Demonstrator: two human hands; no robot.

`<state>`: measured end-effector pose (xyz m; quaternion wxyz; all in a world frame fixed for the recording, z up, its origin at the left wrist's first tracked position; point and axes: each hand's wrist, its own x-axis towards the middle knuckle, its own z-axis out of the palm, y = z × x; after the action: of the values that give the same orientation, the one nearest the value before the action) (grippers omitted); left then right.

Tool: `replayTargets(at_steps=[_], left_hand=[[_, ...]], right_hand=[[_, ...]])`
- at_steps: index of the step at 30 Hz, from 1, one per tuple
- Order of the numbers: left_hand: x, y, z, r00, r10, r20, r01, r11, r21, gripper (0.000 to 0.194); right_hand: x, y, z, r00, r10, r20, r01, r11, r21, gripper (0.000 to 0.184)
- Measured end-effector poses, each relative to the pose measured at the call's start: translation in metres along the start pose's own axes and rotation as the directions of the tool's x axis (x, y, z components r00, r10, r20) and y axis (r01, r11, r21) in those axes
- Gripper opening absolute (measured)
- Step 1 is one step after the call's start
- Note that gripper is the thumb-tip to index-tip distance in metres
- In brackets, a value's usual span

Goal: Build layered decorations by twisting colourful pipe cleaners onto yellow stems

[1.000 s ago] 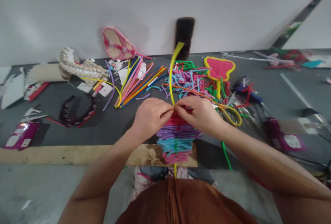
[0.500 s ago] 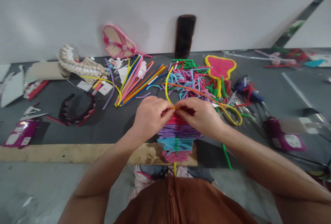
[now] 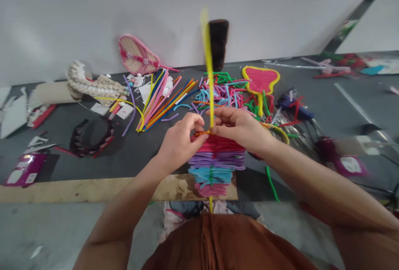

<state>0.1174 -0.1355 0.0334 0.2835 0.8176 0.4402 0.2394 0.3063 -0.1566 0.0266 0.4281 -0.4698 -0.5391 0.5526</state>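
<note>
A layered piece made of pipe cleaners [image 3: 215, 160] lies in front of me, banded pink, blue, purple and red along a central stem. My left hand [image 3: 182, 139] pinches a short orange pipe cleaner [image 3: 201, 133] at the top of the red band. From that spot a yellow pipe cleaner [image 3: 211, 91] stands nearly upright, its upper end blurred. My right hand [image 3: 241, 128] has thumb and fingers closed around the base of this yellow stem. The stem's lower end sticks out below the pink band.
Behind my hands lies a pile of cut pipe cleaners [image 3: 221, 91]. Long colored ones [image 3: 165, 104] fan out to its left. A phone [image 3: 219, 43] and a pink leaf-shaped piece [image 3: 139, 54] lean on the wall. A dark headband [image 3: 92, 139] lies left; a yellow-edged pink shape [image 3: 261, 79] lies right.
The yellow stem, bent leftward before, now points straight up. My fingers have come slightly apart, and the orange pipe cleaner shows at the top of the red band.
</note>
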Motion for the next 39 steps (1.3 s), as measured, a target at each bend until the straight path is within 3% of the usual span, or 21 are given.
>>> replayTargets(at_steps=[3,6,9,11,13,17,20,23,28,32,39], left_hand=[[0.002,-0.002,-0.002,0.996,0.024,0.081,-0.027,0.999,0.030,0.016],[0.004,-0.004,-0.005,0.989,0.047,0.137,-0.052,0.998,0.030,0.030],[0.007,-0.005,-0.008,0.980,0.113,0.163,-0.118,0.993,0.019,0.031],[0.008,-0.004,-0.009,0.968,0.151,0.201,-0.160,0.987,0.029,0.027],[0.010,-0.003,-0.010,0.957,0.161,0.242,-0.176,0.984,0.039,0.026],[0.014,0.000,-0.012,0.948,0.139,0.287,-0.158,0.986,0.044,0.024],[0.016,0.001,-0.014,0.940,0.068,0.333,-0.076,0.997,0.010,0.023],[0.018,0.000,-0.014,0.932,0.066,0.356,-0.070,0.998,-0.002,0.020],[0.019,0.001,-0.013,0.940,0.055,0.336,-0.065,0.998,0.018,0.019],[0.016,0.001,-0.011,0.958,0.016,0.286,-0.003,0.999,-0.046,0.016],[0.012,-0.003,-0.008,0.962,0.132,0.240,-0.137,0.991,0.003,0.022]], right_hand=[[-0.003,0.000,-0.003,0.998,-0.062,0.016,0.064,0.988,-0.142,0.012],[-0.008,0.002,-0.007,0.977,-0.211,-0.015,0.193,0.921,-0.339,0.007],[-0.013,0.006,-0.010,0.904,-0.427,0.003,0.369,0.778,-0.508,0.011],[-0.016,0.009,-0.011,0.866,-0.499,0.038,0.428,0.699,-0.573,0.013],[-0.018,0.010,-0.011,0.871,-0.489,0.051,0.415,0.677,-0.608,0.014],[-0.020,0.009,-0.011,0.915,-0.390,0.100,0.377,0.743,-0.553,0.017],[-0.023,0.010,-0.011,0.902,-0.391,0.184,0.425,0.725,-0.542,0.020],[-0.027,0.014,-0.011,0.886,-0.418,0.202,0.454,0.689,-0.565,0.020],[-0.030,0.017,-0.008,0.888,-0.456,0.062,0.410,0.723,-0.555,0.019],[-0.028,0.014,-0.005,0.921,-0.369,-0.124,0.228,0.769,-0.597,0.010],[-0.028,0.016,-0.006,0.959,-0.280,-0.040,0.201,0.775,-0.599,0.011]])
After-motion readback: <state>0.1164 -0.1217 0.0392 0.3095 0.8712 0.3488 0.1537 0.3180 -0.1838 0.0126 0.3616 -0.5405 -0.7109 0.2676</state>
